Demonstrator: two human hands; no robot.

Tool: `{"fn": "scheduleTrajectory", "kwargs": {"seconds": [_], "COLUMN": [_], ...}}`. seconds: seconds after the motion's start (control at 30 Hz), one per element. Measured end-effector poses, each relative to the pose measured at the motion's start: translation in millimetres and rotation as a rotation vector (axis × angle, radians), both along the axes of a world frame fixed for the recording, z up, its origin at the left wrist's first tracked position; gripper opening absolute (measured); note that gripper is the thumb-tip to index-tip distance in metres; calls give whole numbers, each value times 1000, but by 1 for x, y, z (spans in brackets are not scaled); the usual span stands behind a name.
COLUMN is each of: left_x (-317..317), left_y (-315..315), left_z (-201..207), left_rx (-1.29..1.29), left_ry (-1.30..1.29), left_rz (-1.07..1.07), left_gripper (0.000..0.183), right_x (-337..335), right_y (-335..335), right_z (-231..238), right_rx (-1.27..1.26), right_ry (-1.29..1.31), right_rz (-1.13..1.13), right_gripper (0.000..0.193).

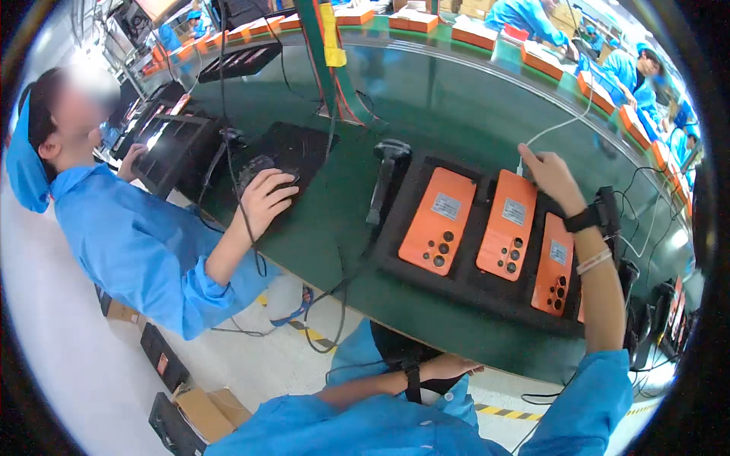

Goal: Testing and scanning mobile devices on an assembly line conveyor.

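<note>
Several orange phones lie face down in a black foam tray (388, 254), their camera lenses toward me. My right hand (553, 178) reaches over the tray to the far end of the middle phone (507, 224). Its fingers are closed on the plug of a white cable (566, 124), right at that phone's end. To the left is another phone (437, 220); a third phone (553, 266) sits beside my right forearm, which partly covers one more. Below the table's front edge, my left hand (449, 368) rests at my lap, its fingers partly hidden.
A handheld scanner (389, 171) lies left of the tray on the green table (319, 251). Further left, a co-worker's hand (266, 199) is on a mouse (257, 169) over a black mat. A green post (323, 61) rises behind. Black cables cross the table's front edge.
</note>
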State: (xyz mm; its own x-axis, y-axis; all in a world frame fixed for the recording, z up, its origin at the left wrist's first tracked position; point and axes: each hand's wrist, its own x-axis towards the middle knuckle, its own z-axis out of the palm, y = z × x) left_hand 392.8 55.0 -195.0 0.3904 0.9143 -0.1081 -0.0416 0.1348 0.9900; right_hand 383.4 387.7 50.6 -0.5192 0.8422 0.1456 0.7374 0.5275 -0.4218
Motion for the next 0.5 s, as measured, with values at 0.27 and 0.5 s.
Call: {"fn": "scheduleTrajectory", "kwargs": {"seconds": [0.27,0.5], "left_x": [4,82], "left_y": [1,15], "left_z": [-6,0], "left_rx": [166,280], "left_ry": [-29,112], "left_rz": [131,-95], "left_gripper": [29,32], "right_x": [-7,-5], "right_y": [-11,-18], "right_z": [-22,-19], "right_rx": [-98,-43], "right_ry": [170,88], "right_rz": [-44,-44], "right_gripper": [67,68]}}
